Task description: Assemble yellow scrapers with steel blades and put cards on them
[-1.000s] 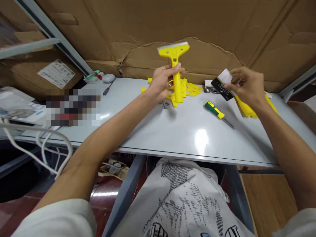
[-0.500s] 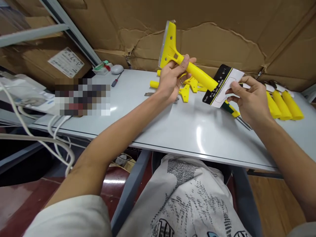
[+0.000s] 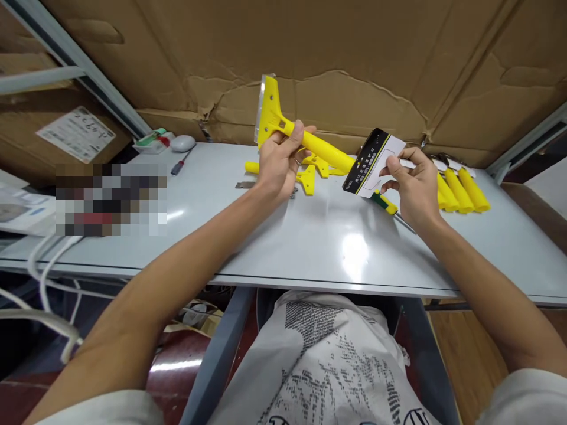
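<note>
holding: yellow plastic scraper with metal blade (image 3: 332, 153), raised above the tabletop (image 3: 310, 242), tilted, blade end up and to the left; left hand (image 3: 278, 162) with fingers closed on its handle. butt end of handle: at the edge of a black-and-white printed card (image 3: 372, 164); whether they touch, cannot tell. card: pinched between the fingers of the right hand (image 3: 416, 184), also above the tabletop. beneath the card and right hand: green-and-yellow screwdriver (image 3: 385, 202), lying flat. beneath and beside the left hand: loose yellow scraper parts (image 3: 308, 179), small metal screws (image 3: 293, 193), thin flat metal strip (image 3: 244, 185). farther right: row of yellow handles (image 3: 463, 192). far left: small dark-handled screwdriver (image 3: 178, 167), near a rounded white object (image 3: 182, 143). behind: brown cardboard sheet (image 3: 336, 41), upright.
</note>
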{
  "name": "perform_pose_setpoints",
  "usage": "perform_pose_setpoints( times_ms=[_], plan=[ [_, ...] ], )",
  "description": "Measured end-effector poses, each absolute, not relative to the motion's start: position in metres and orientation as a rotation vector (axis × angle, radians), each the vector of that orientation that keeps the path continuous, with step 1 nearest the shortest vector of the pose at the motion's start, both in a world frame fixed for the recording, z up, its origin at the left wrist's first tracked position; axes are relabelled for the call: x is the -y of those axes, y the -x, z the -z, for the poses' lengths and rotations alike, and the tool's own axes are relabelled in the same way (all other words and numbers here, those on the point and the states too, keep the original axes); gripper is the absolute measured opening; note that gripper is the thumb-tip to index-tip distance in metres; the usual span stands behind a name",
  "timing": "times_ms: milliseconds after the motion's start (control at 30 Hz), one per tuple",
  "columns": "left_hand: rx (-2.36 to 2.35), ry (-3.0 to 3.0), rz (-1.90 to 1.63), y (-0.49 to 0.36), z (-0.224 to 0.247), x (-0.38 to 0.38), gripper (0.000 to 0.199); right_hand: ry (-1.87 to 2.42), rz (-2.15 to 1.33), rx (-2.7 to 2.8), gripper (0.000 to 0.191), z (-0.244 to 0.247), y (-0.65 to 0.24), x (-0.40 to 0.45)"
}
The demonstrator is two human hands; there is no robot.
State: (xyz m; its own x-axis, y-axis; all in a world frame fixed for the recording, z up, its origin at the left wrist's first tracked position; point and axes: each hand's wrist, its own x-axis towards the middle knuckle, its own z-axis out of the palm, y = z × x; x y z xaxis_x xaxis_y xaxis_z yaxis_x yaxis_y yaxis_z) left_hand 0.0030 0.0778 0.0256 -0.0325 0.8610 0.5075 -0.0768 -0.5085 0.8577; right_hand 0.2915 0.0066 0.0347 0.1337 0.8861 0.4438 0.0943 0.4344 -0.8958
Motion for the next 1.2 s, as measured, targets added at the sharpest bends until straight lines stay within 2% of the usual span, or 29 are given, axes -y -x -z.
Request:
perform_pose_setpoints(
  times_ms=[200,433,700,867,1067,1200],
  plan=[
    [-0.875,-1.538,-1.658,-0.003,-0.024,-0.079,0.058,0.957,-0.869,1.257,0.065,-0.040,-0.286,0.000],
    [-0.843,-1.592,-1.658,0.000,-0.025,-0.083,0.060,1.005,-0.855,1.197,0.063,-0.041,-0.286,0.001],
    [-0.638,-1.142,-1.766,-0.016,-0.034,-0.067,0.056,0.904,-1.039,1.178,0.074,-0.042,-0.290,0.000],
    [-0.633,-1.100,-1.713,-0.027,-0.037,-0.054,0.051,0.907,-1.083,1.234,0.072,-0.038,-0.284,0.003],
    [-0.562,-1.181,-1.683,-0.039,-0.034,-0.040,0.064,0.834,-1.186,1.340,0.069,-0.031,-0.271,0.013],
    [-0.567,-1.247,-1.673,-0.041,-0.038,-0.034,0.071,0.809,-1.249,1.385,0.074,-0.028,-0.268,0.015]
  ],
)
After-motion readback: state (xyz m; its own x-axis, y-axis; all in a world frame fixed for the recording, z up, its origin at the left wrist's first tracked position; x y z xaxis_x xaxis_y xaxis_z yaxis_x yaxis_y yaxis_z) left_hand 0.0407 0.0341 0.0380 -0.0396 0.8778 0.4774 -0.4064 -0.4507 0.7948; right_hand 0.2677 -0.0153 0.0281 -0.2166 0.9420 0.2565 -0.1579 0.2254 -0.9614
